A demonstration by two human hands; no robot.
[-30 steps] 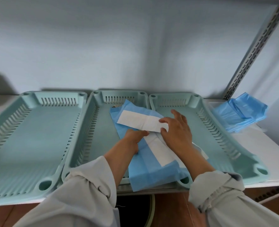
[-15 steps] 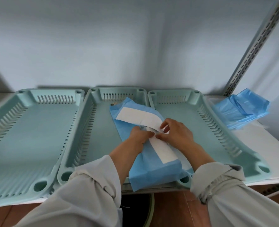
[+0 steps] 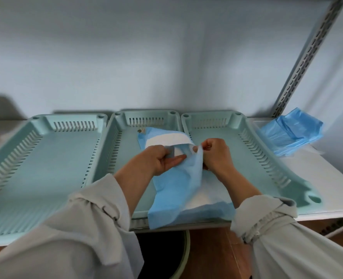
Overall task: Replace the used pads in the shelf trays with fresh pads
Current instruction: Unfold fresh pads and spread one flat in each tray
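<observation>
Three pale green slotted trays stand side by side on a white shelf: left tray [image 3: 46,158], middle tray [image 3: 118,158], right tray [image 3: 257,158]. A folded blue-and-white pad [image 3: 174,190] lies across the middle tray's right rim and hangs over the shelf's front edge. My left hand [image 3: 162,160] pinches one blue layer of the pad. My right hand [image 3: 215,156] grips the opposite edge and lifts it, so the fold is spread apart between them. The left and right trays hold no pad.
A pile of crumpled blue pads [image 3: 291,133] lies on the shelf [image 3: 327,190] at the far right, beside a perforated metal upright [image 3: 307,57]. Below the shelf edge is a round dark bin [image 3: 162,254] on a wooden floor.
Both hands have moved from pressing on the pad's white strip to gripping its edges. They have pulled apart and raised a blue flap, which opens the fold.
</observation>
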